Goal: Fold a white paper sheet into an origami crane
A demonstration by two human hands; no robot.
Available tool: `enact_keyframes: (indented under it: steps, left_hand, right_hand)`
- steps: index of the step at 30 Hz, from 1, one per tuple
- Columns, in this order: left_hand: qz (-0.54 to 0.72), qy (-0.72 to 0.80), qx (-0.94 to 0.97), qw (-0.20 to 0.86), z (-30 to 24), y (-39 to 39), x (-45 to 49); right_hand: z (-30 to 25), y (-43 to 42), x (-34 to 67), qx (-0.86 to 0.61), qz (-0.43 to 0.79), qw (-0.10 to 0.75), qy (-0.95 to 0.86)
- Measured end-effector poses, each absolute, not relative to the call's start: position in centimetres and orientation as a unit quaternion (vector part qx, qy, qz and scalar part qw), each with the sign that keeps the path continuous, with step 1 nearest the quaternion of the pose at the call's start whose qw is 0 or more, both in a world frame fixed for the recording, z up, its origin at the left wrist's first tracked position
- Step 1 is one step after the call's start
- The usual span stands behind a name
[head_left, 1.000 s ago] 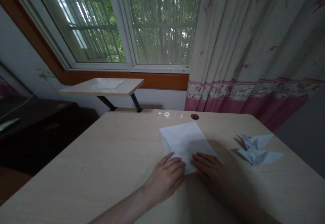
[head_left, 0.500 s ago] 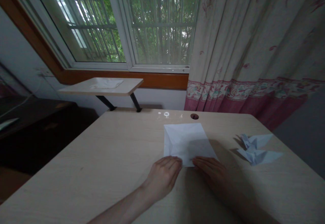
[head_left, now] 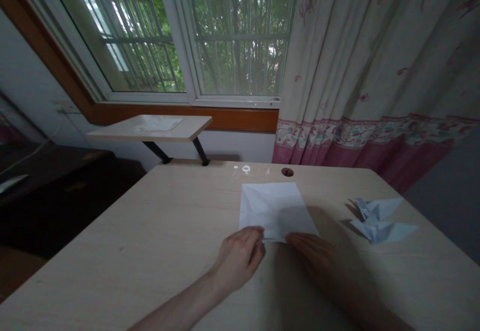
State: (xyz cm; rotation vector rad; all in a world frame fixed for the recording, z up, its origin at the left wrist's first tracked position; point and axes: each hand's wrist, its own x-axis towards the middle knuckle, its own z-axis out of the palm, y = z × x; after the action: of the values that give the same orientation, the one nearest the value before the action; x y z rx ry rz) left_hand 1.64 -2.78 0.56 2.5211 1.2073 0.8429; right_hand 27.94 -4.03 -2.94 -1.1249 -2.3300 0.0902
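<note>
A white sheet of paper (head_left: 275, 206) with faint diagonal creases lies flat on the desk in front of me. My left hand (head_left: 241, 256) is closed on its near left edge, fingers bent and pinching the paper. At the near right edge, my right hand (head_left: 315, 255) is also closed on the sheet, its fingers pressed together; the thumb is hidden beneath them. Between the two hands a narrow strip of the near edge looks slightly turned up. Two folded paper cranes (head_left: 378, 221) rest side by side to the right of my right hand.
The wooden desk (head_left: 168, 216) has a round cable hole (head_left: 287, 172) near its far edge. A small raised shelf (head_left: 195, 123) at the back left holds some white paper (head_left: 159, 122). A curtain (head_left: 348, 71) hangs behind the desk, beside a barred window (head_left: 236, 41).
My left hand has shifted slightly left and away from me, pulling the sheet a little the same way. The near edge now looks slightly turned up. My right hand has barely moved.
</note>
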Motion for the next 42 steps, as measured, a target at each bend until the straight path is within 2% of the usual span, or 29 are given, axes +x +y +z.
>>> enact_keyframes:
  steps: [15, 21, 26, 42]
  left_hand:
    - [0.283, 0.439, 0.848, 0.090, 0.6, -2.7, 1.6]
    - [0.291, 0.448, 0.841, 0.090, 0.7, -2.8, 1.6]
    - [0.321, 0.453, 0.829, 0.065, 0.4, -2.5, 1.3]
    - [0.313, 0.350, 0.883, -0.019, -0.2, -2.4, 1.7]
  right_hand:
    - [-2.2, -3.2, 28.0, -0.477, 0.004, 0.378, -0.793]
    - [-1.7, -3.2, 28.1, -0.493, 0.071, 0.376, -0.781]
    - [-2.1, -3.1, 28.0, -0.507, 0.101, 0.410, -0.752]
    - [-0.7, -3.2, 27.2, -0.396, 0.097, 0.412, -0.815]
